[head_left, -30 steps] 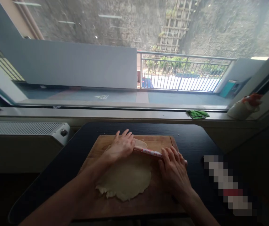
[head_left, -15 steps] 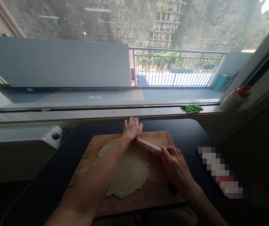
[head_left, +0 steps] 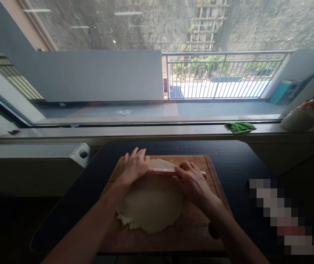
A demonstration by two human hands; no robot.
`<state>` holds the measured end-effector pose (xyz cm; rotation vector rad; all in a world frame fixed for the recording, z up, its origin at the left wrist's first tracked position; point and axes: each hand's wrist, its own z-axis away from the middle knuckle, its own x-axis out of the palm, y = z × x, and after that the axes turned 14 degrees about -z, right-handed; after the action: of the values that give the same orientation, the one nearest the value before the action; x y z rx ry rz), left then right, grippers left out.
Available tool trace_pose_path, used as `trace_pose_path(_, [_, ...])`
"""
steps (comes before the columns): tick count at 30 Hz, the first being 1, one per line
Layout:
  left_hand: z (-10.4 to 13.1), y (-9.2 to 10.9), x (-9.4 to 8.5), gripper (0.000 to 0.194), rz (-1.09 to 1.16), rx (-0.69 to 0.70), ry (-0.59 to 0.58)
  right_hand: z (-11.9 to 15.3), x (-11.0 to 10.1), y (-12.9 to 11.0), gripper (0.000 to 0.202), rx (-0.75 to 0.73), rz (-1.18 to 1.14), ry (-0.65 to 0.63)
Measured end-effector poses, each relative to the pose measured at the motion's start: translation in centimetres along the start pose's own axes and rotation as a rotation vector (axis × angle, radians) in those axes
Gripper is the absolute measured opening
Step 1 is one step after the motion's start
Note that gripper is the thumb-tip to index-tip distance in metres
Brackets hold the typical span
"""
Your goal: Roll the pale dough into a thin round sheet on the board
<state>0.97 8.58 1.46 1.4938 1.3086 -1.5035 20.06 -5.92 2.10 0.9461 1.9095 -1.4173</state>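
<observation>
Rolling pin (head_left: 163, 171) across dough (head_left: 151, 205) on board (head_left: 198, 223) on table (head_left: 244, 165), cloth (head_left: 240, 127) behind on windowsill (head_left: 146, 130).

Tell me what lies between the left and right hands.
In the head view, a slim, pinkish, printed rolling pin spans the gap between the left hand and right hand, over a flat, pale dough sheet.
</observation>
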Motion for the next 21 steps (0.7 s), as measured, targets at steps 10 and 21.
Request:
trace_pose_path(10, [-4.7,1.6,-0.4,0.048,0.087,-0.049,0.040,2.7,0.4,0.7,0.029,0.045,0.038,0.091])
trace_pose_path(21, [5.1,-1.4,0.3,0.049,-0.020,0.078,0.187,7.2,0.8,0.0,0.031,-0.023,-0.035,0.036])
